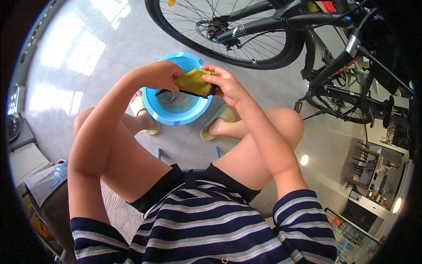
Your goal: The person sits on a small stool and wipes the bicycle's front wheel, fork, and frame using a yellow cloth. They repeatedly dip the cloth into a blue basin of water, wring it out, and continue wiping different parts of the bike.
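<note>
Between my hands a yellow-green cloth [193,82] with a dark edge is stretched above a light blue plastic basin [177,120]. My left hand [161,75] pinches the cloth's left end, its fingers partly hidden behind the wrist. At the other end my right hand [227,85] grips it with the thumb on top and fingers around the edge. Inside the basin lies a grey cloth [168,98], seemingly in shallow water, partly covered from view by the yellow-green one.
A black bicycle [250,28] stands just beyond the basin, its wheel close to the rim. My feet in pale green slippers [213,123] flank the basin on the grey tiled floor [115,71]. At the left is a grey-covered piece of furniture [41,181] with a blue plastic item [60,173].
</note>
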Action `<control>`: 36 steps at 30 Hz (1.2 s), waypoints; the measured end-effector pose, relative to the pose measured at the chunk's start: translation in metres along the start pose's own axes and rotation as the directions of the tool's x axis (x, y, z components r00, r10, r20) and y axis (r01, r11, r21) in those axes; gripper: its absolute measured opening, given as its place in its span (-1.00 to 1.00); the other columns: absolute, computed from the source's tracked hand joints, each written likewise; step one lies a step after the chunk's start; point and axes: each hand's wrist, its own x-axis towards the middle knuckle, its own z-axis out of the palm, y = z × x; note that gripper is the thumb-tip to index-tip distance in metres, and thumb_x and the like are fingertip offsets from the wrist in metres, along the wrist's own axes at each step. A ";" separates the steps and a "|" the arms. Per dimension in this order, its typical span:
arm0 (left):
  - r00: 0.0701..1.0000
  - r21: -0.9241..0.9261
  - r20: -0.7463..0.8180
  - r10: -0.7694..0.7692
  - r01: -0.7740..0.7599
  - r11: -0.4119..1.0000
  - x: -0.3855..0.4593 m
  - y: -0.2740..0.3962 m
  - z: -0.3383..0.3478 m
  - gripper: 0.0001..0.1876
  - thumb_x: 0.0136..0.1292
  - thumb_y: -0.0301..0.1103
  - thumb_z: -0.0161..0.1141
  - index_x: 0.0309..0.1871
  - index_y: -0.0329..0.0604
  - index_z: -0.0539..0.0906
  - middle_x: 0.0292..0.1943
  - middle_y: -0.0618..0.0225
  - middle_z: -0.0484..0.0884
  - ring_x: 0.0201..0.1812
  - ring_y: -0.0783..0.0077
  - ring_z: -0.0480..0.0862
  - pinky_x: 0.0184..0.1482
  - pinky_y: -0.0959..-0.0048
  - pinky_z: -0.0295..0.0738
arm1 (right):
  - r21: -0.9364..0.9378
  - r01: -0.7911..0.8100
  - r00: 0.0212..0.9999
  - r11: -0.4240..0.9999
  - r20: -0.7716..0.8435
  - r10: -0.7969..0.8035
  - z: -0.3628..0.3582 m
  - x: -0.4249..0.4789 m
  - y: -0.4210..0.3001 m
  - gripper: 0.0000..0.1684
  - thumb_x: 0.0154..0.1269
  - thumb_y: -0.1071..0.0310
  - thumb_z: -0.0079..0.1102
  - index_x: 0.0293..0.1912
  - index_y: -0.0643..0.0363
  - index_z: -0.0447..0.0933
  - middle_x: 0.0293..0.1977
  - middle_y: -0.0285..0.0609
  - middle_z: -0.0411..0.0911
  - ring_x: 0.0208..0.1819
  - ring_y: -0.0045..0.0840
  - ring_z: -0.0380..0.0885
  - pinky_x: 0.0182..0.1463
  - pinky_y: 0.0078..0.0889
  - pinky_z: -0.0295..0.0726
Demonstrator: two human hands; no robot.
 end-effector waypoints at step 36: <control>0.909 -0.618 -0.105 0.402 -0.377 0.690 -0.019 0.024 0.008 -0.36 0.24 -0.05 0.45 0.30 -0.18 0.54 0.04 0.25 0.67 0.10 0.38 0.61 0.19 0.39 0.47 | 0.363 0.075 0.988 0.929 0.097 -0.118 0.000 0.013 -0.039 -0.43 0.63 -0.06 -0.23 0.39 0.07 0.28 0.36 -0.04 0.42 0.32 -0.31 0.47 0.29 -0.16 0.53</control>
